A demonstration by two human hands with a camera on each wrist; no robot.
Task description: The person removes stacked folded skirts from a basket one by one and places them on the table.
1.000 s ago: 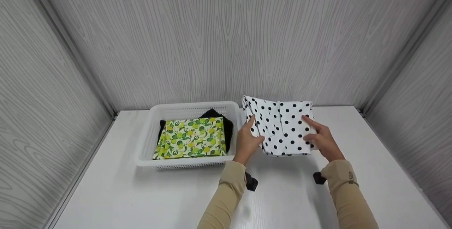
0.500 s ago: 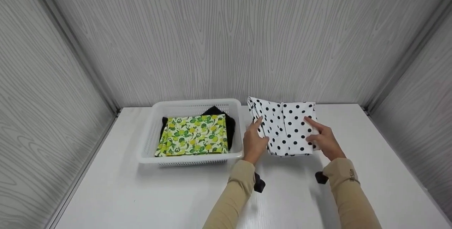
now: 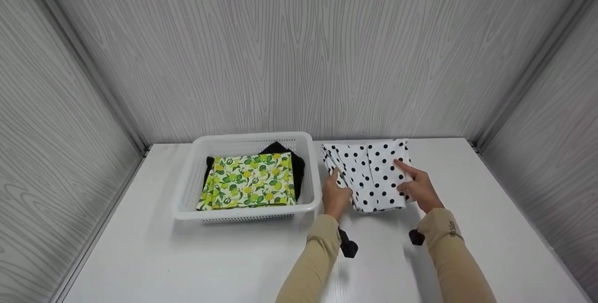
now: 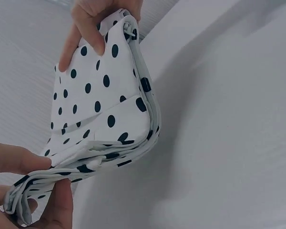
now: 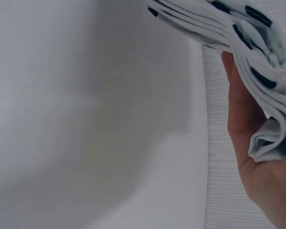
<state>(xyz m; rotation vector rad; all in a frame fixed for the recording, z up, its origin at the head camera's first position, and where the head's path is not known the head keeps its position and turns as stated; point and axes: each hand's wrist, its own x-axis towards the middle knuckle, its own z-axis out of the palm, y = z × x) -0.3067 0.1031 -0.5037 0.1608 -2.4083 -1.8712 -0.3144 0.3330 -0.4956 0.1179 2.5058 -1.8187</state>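
Observation:
A folded white cloth with black polka dots (image 3: 376,172) is held between both hands, right of the basket. My left hand (image 3: 337,195) pinches its left edge, thumb on top and fingers beneath, as the left wrist view shows. At the opposite edge my right hand (image 3: 418,188) grips the cloth, with thumb and index finger lying on the dotted face. In the right wrist view, fingers (image 5: 245,109) of that hand support the stacked layers from below. The layers (image 4: 143,90) look thick and slightly bowed, raised over the tabletop with a shadow under them.
Left of the hands stands a white plastic basket (image 3: 187,177) with perforated walls. A folded lemon-print cloth (image 3: 252,181) lies in it over black fabric (image 3: 299,167). The white table (image 3: 224,265) is enclosed by grey wood-grain panels (image 3: 299,51) at the back and sides.
The polka-dot cloth has lowered slightly and its far edge has come down. The left hand has shifted a little relative to the basket. Both hands keep hold of the cloth throughout.

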